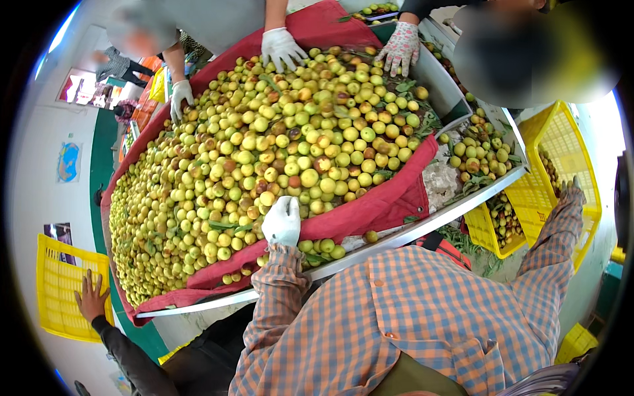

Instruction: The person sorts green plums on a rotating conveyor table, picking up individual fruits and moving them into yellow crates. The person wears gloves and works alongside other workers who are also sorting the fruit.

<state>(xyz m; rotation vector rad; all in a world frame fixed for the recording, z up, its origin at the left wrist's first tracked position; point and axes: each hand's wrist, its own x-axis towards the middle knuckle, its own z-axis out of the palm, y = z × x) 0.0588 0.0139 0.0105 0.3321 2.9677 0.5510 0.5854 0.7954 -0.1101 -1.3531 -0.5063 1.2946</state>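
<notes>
A large heap of yellow-green jujubes (277, 148), some with reddish-brown patches, lies on a red cloth (366, 213) spread over a metal-edged table. My left hand (282, 220), in a white glove, rests at the near edge of the heap beside the rolled edge of the cloth. Its fingers are curled, and whether anything is inside them cannot be seen. My right hand (573, 192), in a dark grey glove, reaches out to the right over a tilted yellow plastic crate (532, 198). Its fingertips are apart, close to jujubes inside the crate.
Across the table, white-gloved hands (282, 47) and a flower-patterned glove (402, 47) of co-workers touch the heap. At left, another person's bare hand (93, 297) is against a yellow crate (54, 297). A metal rim (342, 267) runs before me; a lower crate (504, 222) holds jujubes.
</notes>
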